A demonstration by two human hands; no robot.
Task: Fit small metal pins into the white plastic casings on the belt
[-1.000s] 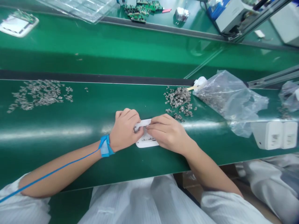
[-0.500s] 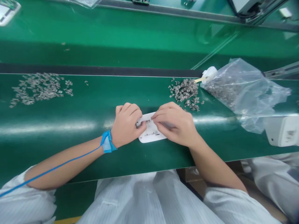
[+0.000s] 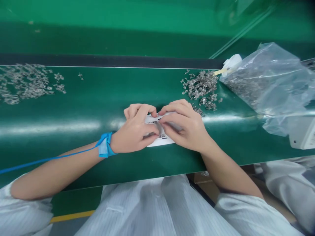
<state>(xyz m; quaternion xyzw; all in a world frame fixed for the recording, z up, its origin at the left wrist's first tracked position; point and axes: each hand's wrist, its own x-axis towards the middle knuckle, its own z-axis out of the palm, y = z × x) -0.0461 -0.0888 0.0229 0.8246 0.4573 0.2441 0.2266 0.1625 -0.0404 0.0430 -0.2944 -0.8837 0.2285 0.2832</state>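
Note:
A white plastic casing (image 3: 161, 142) with small dark slots lies on the green bench in front of me, partly hidden by my hands. My left hand (image 3: 137, 129) grips it from the left, index fingertip at the far edge and thumb over the near part. Over its right side, my right hand (image 3: 187, 124) has bent fingers, thumb and index fingertips close together at the middle of the casing. Anything tiny between those fingertips is too small to make out. Just beyond the right hand lies a pile of small metal pieces (image 3: 200, 85).
Another heap of metal pieces (image 3: 27, 83) spreads at the left. A clear plastic bag (image 3: 268, 82) holding more pieces lies at the right, near a white plastic housing (image 3: 301, 132). A blue wrist strap (image 3: 105, 145) with a cord circles my left wrist. A dark ledge (image 3: 110, 61) runs behind.
My left hand has shifted from the casing's left edge to reach across it, index finger and thumb now farther apart. The right hand stays over the casing's right side. The view has tipped downward.

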